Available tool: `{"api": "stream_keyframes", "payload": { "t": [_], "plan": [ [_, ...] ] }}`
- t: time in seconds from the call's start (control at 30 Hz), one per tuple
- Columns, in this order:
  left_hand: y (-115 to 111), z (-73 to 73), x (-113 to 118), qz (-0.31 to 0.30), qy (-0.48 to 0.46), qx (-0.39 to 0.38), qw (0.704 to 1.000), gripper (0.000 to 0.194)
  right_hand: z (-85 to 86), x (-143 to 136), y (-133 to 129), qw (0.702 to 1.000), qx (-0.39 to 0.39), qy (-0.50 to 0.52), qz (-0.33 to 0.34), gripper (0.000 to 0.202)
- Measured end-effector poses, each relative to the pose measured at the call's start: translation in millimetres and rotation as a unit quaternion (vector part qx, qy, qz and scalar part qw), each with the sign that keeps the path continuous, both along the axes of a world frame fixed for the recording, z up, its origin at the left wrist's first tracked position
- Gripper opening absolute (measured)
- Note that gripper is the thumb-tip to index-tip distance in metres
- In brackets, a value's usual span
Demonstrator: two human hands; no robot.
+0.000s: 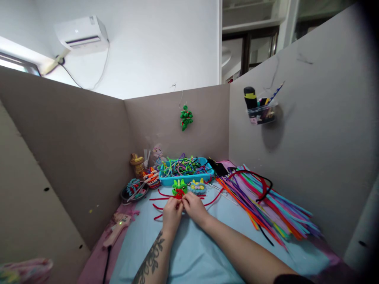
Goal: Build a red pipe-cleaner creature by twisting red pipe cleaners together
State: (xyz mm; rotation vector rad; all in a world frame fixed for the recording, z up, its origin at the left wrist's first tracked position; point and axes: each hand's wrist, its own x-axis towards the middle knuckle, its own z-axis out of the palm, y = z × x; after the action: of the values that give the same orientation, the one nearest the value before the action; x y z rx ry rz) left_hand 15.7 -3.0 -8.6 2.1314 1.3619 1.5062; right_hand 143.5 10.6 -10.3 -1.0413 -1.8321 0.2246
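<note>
Both hands meet over the blue cloth, fingertips close together. My left hand (172,213) is closed in a pinch on a red woven piece of pipe cleaners (179,193). From the right, my right hand (194,206) pinches the same piece, its fingers almost touching the left ones. Several loose red pipe cleaner ends (213,200) stick out to both sides of the hands. Just beyond the fingers sits a green pipe cleaner figure (179,184) with pointed ears. To its right is a blue and yellow figure (197,187). My fingers hide part of the red weave.
A blue tray (186,178) of tangled pipe cleaners stands at the back. Long coloured pipe cleaners (266,205) lie at right. On the left are a dark bowl (134,193), an orange-striped figure (151,178) and a pink glue gun (117,230) with a cord. Grey panels (177,138) enclose the table.
</note>
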Motion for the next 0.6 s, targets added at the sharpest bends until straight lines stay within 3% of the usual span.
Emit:
{"api": "stream_keyframes", "payload": {
  "t": [0.23,0.6],
  "plan": [
    [1,3.5,0,-0.023,0.009,-0.014,1.000,0.019,2.1,5,2,1.000,-0.017,-0.017,-0.015,0.016],
    [14,-2.6,-4,-0.031,-0.084,-0.120,0.989,0.020,3.1,10,2,0.995,-0.015,-0.094,-0.010,0.012]
  ]
}}
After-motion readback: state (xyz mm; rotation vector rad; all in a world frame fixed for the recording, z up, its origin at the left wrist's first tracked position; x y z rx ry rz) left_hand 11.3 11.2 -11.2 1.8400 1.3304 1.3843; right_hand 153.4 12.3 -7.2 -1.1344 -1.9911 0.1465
